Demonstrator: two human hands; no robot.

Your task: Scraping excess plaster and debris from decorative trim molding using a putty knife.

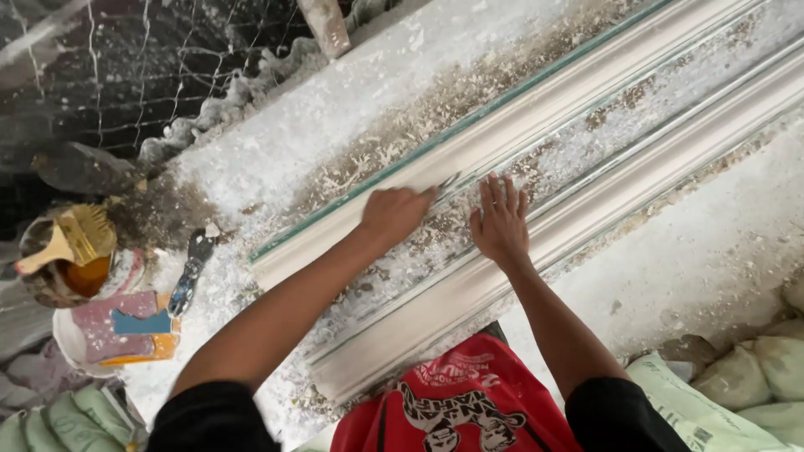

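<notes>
A long white plaster moulding (586, 109) with raised ridges lies diagonally across a dusty white worktable (352, 100). My left hand (395, 213) is closed on a small thin metal tool (448, 182) whose tip touches the channel between the ridges. My right hand (501, 222) rests flat, fingers spread, on the same channel just right of the tool. Brown debris and plaster flakes cover the channel around both hands.
At the left stand a tin with a yellow brush (71, 243), a white bucket (92, 335) holding coloured scrapers, and a dark-handled putty knife (191, 272). Filled sacks (754, 368) lie at the lower right. Wire mesh over dark ground (126, 59) fills the upper left.
</notes>
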